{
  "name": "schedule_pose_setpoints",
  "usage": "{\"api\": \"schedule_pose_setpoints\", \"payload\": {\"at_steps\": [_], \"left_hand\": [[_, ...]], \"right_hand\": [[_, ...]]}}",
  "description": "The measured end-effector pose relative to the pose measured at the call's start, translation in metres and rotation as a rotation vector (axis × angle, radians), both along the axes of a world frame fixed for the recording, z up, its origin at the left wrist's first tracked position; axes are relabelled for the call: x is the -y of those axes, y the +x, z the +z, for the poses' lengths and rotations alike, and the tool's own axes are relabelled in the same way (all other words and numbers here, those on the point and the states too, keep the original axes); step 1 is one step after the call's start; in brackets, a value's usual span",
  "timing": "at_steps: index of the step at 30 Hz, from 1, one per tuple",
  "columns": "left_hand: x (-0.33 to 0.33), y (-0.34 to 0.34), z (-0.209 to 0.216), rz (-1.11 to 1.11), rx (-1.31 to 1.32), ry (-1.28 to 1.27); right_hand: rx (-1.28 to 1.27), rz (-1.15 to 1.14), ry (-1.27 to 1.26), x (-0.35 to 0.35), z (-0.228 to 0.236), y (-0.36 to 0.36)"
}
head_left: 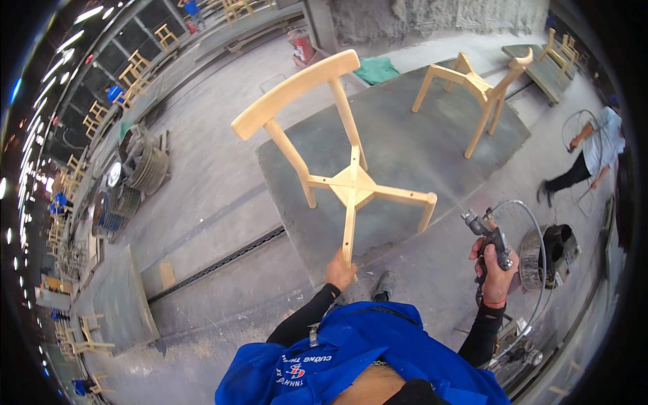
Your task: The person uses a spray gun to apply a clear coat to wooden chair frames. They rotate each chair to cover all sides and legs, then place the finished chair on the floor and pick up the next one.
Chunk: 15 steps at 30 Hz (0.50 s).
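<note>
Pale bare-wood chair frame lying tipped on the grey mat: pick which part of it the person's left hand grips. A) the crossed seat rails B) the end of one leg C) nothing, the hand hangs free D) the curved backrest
B: the left hand closes around the end of the near leg of the pale wooden chair frame, while the right hand holds a metal spray gun off to the side.

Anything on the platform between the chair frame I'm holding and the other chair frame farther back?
No. In the head view only bare grey platform lies between the held chair frame and the second chair frame.
</note>
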<state>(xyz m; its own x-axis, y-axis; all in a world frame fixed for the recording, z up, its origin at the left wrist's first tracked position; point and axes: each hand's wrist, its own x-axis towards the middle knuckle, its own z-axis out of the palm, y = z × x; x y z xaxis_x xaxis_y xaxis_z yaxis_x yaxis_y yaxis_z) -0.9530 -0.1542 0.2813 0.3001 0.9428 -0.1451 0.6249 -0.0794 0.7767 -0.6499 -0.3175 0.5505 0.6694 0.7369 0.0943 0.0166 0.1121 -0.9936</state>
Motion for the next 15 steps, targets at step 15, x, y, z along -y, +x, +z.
{"api": "schedule_pose_setpoints", "payload": {"at_steps": [15], "left_hand": [[-0.228,-0.062,-0.064,-0.42,-0.234,0.25]], "right_hand": [[0.069,-0.216,0.08,0.034,0.022,-0.003]]}}
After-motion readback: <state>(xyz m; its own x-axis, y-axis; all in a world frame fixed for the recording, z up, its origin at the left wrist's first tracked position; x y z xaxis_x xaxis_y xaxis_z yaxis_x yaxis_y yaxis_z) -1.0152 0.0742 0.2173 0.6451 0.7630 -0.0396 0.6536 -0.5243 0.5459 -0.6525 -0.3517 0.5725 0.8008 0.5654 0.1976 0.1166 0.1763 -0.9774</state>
